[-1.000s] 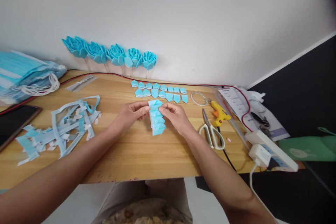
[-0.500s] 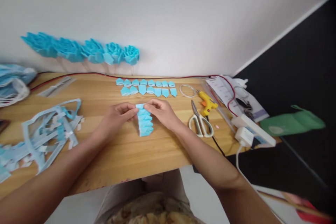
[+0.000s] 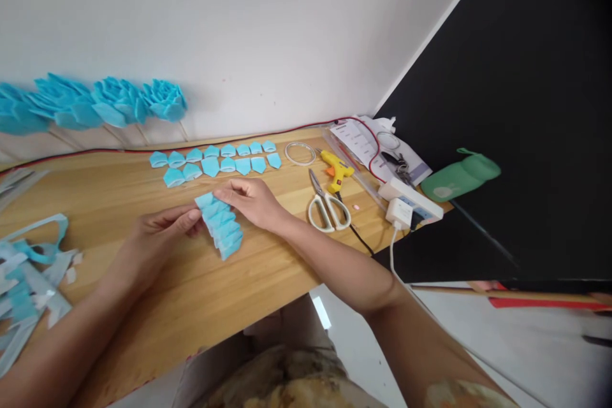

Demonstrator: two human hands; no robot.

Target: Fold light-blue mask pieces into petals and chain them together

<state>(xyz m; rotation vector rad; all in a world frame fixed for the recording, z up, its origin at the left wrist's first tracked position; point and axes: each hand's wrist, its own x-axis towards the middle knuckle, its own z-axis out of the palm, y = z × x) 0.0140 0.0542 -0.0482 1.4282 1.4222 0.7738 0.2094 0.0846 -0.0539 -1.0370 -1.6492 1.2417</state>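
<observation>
Left hand (image 3: pixel 160 229) and right hand (image 3: pixel 254 201) close together, both in a thumb-and-finger pinch

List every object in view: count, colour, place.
folded strip: one, blue, held
folded pieces: fifteen, blue, two rows
flowers: at least four, blue, rear left
scraps: several, blue-white, left
scissors: one, pale handles, right
glue gun: one, yellow, behind scissors
ring: one, pale, beside glue gun
pink piece: one, pink, right
cable: one, red-black, rear
papers: several, white, rear right
power strip: one, white, right
adapter: one, white, power strip
bottle-shaped item: one, green, far right
table: one, brown, beneath
left hand: one, bare, strip's left edge
right hand: one, bare, its far end
</observation>
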